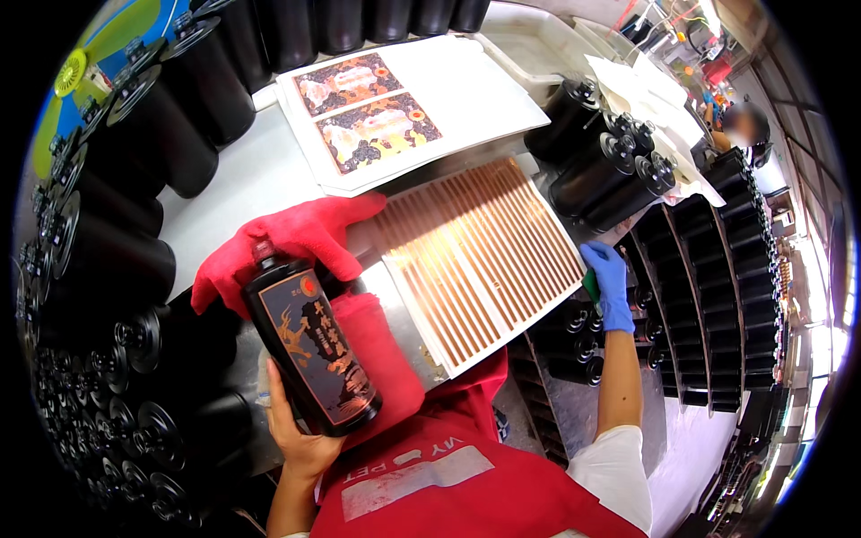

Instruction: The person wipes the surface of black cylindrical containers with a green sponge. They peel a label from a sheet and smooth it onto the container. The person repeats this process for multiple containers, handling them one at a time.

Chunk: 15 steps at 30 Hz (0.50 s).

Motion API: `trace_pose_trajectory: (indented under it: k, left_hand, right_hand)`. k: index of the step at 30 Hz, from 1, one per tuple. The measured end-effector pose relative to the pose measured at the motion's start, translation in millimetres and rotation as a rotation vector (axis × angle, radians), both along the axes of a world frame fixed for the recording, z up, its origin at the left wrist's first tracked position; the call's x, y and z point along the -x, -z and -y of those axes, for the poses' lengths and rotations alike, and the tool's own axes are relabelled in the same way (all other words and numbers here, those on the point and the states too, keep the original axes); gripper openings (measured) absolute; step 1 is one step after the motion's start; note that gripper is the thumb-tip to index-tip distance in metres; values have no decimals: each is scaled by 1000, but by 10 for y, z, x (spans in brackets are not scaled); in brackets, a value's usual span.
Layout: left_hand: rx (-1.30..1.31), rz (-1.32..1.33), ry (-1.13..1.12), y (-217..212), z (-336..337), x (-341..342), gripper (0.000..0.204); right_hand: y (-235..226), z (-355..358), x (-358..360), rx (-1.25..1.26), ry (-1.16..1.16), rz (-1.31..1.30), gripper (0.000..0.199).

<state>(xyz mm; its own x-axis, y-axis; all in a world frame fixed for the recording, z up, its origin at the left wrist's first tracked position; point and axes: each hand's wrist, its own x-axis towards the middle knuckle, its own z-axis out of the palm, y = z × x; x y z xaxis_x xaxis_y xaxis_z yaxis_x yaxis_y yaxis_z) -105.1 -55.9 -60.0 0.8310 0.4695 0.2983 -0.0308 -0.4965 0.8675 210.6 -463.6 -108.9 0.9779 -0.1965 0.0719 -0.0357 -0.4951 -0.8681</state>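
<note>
My bare left hand (300,444) is wrapped round the lower end of a black bottle (314,345) with a dark label of gold and orange pictures. The bottle lies tilted, its neck pointing away from me, against a folded red cloth (291,229). My right hand (612,282), in a blue glove, has its fingers curled over a green piece (591,286), mostly hidden, beside a sheet of narrow copper-coloured strips (480,260). Beyond lies a white stack of sheets (475,81), topped with two dark printed labels (372,108).
Rows of black cylindrical bottles (179,108) line the left and far edges of the metal table (211,215). Several more bottles (596,175) lie at the right, near racks (717,296) full of them. A white tray (529,40) sits at the back. Another person (746,134) is far right.
</note>
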Motion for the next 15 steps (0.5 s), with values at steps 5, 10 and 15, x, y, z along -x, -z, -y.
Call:
trace_pose_trajectory:
  k: [5,10,15]
  left_hand:
    - [-58,-6,-22,-49,8,-2,105]
    - [-60,-21,-22,-60,-7,-3,104]
    - [-35,-96,-60,-19,-1,96,106]
  right_hand:
    - [-110,-277,-451,53,-245,-238,32]
    - [103,-239,-661,94,-258,-276,24]
    - [-99,-448,-461,78,-224,-210,22]
